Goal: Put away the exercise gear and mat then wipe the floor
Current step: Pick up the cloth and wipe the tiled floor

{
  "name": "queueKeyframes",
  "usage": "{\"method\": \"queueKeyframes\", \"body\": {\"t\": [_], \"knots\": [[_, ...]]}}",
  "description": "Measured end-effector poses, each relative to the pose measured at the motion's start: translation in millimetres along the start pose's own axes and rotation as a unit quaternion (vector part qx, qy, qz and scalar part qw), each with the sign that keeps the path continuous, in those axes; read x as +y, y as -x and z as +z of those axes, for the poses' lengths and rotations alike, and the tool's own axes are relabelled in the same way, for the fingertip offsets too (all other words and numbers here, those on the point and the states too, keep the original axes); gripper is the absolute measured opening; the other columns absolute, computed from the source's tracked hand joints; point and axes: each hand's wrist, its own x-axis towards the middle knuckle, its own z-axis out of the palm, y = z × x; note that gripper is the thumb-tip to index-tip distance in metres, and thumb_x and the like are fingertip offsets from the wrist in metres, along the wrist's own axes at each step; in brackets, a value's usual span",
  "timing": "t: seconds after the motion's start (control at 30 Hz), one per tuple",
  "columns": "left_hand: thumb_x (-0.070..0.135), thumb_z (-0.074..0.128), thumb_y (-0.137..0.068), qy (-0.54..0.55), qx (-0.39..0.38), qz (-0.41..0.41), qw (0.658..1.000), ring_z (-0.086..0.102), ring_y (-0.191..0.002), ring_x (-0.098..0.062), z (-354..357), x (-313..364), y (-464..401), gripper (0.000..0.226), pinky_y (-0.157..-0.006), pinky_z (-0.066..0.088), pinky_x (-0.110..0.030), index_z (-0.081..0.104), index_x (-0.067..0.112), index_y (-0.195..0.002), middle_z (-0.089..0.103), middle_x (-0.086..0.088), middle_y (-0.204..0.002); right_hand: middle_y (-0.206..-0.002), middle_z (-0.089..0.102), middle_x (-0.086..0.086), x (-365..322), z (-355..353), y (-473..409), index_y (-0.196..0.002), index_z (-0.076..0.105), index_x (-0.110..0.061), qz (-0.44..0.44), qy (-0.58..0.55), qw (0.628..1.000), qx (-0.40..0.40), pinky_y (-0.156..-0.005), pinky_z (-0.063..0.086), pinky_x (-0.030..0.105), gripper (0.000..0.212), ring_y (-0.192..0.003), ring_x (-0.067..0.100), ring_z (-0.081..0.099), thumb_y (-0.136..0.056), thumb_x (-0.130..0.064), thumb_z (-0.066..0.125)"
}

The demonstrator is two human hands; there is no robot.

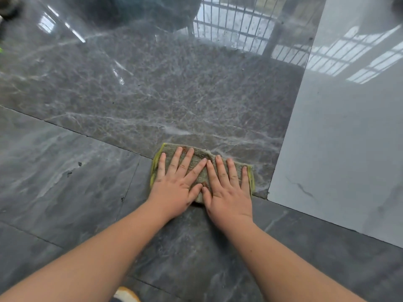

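Pressing cloth (202, 168) w/ both hands flat, fingers spread, glossy grey marble floor (152, 94), window-grille reflection (235, 20)

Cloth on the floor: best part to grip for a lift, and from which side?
Likely the far edge of the cloth, pinched from above on the far side. It lies flat under the left hand and right hand; that edge shows a raised fold and stays uncovered.

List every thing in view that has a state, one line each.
cloth: spread flat on the floor, dirty, pinned under both hands
left hand: fingers straight, pressing the cloth
right hand: fingers straight, pressing the cloth
floor: glossy, streaked
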Motion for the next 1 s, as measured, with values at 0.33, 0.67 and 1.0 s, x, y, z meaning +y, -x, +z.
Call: {"method": "queueKeyframes", "body": {"t": [0.33,0.67,1.0], "knots": [[0.056,0.021,-0.095,-0.020,0.002,0.011,1.000,-0.010,-0.151,-0.028,-11,19,-32,0.066,-0.117,-0.001,-0.062,-0.001,0.039,-0.155,-0.005,-0.005,-0.165,-0.165,0.005,-0.006,32,-14,-8,-0.156,0.012,-0.037,0.036,-0.024,0.999,0.012,-0.121,-0.001,0.053,0.059,-0.153,0.020,0.001,-0.100,-0.055,0.019],[0.062,0.000,-0.088,-0.033,-0.005,0.010,0.999,-0.021,-0.148,-0.028,-28,53,-80,0.069,-0.115,-0.010,-0.061,-0.014,0.040,-0.152,-0.019,-0.004,-0.162,-0.166,-0.004,-0.006,74,-36,-29,-0.156,0.002,-0.037,0.060,-0.015,0.998,0.020,-0.121,-0.010,0.047,0.055,-0.152,0.019,-0.007,-0.105,-0.048,0.021],[0.057,0.033,-0.092,-0.007,0.009,0.224,0.975,0.004,-0.151,-0.025,-26,-2,-59,0.072,-0.121,0.003,-0.052,0.007,0.034,-0.156,0.008,-0.001,-0.164,-0.166,0.004,-0.002,78,-28,1,-0.158,0.009,-0.030,-0.051,-0.003,0.998,0.021,-0.122,0.003,0.054,0.074,-0.153,0.021,-0.001,-0.095,-0.043,0.046]]}}
